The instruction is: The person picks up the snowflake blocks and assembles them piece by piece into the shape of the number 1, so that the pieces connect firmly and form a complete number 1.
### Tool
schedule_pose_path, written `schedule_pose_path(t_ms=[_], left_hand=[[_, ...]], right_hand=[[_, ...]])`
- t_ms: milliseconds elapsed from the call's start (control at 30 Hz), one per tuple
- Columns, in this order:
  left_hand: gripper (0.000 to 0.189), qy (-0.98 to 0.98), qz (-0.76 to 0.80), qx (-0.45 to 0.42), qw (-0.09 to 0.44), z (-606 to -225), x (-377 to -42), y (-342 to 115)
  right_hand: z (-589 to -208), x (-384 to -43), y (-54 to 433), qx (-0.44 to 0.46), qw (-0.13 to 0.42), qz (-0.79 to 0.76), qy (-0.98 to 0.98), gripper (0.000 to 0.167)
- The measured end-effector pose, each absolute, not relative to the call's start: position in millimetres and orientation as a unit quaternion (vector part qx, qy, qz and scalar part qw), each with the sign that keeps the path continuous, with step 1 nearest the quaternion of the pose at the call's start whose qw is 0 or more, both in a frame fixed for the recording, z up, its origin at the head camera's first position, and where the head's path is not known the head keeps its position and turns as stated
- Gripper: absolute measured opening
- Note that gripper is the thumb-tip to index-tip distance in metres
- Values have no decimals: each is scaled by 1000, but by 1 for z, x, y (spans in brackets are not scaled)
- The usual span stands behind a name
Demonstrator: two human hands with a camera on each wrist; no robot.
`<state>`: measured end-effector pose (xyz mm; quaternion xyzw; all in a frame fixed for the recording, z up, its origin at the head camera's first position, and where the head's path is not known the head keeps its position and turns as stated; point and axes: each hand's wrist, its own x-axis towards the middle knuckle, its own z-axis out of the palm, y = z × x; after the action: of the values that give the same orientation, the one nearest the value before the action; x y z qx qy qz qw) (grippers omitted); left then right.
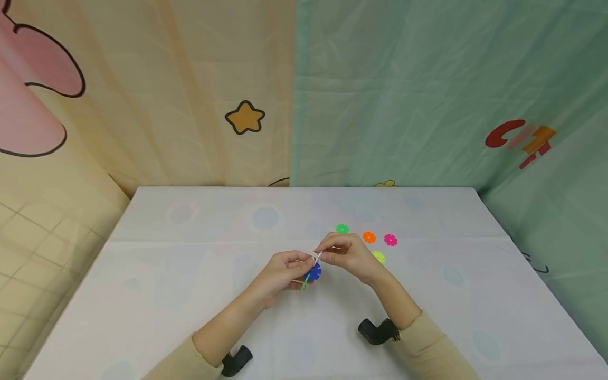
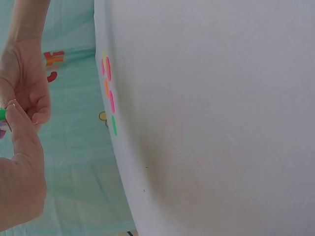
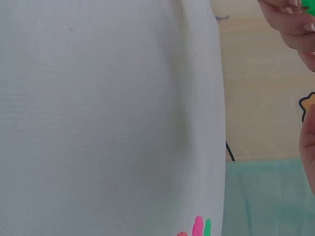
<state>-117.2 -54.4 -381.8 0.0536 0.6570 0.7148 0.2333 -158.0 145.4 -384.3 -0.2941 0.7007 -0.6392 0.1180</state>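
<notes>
Above the middle of the table, my left hand [image 1: 287,272] holds a small blue notched disc [image 1: 314,272] between thumb and fingers. A green disc [image 1: 305,282], seen edge-on, stands across the blue one; its green also shows at the left hand's fingertips in the right wrist view [image 3: 309,6]. My right hand [image 1: 347,253] pinches a thin white piece [image 1: 317,257], also edge-on, right at the upper edge of the blue disc. The two hands' fingertips nearly meet there. Fingers hide part of the joint between the pieces.
Beyond the right hand lie loose notched discs on the white-covered table [image 1: 190,306]: a green one [image 1: 342,229], an orange one [image 1: 369,237], a pink one [image 1: 391,240] and a yellow one [image 1: 378,257], partly behind the wrist. Printed curtains [image 1: 427,95] hang behind the table.
</notes>
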Motion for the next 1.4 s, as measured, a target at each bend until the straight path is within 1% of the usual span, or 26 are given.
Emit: schedule_pose_path(t_ms=[167,400,600,867,1200,1400], left_hand=[[32,650,717,50,245,-380,-119,-55],[43,639,719,57,267,-379,-120,-56],[38,634,717,47,286,-380,-121,-55],[29,622,731,47,278,-382,-121,-53],[23,619,735,35,275,-383,-121,-53],[23,627,730,26,271,-382,-121,-54]], right_hand=[[-386,-158,146,-305,121,-641,694,12],[-388,-158,146,-315,124,-645,685,9],[-389,-157,148,-311,126,-639,692,9],[-392,-158,149,-331,139,-650,670,9],[-391,-158,150,-315,151,-646,679,16],[-390,-157,154,-296,163,-631,699,20]])
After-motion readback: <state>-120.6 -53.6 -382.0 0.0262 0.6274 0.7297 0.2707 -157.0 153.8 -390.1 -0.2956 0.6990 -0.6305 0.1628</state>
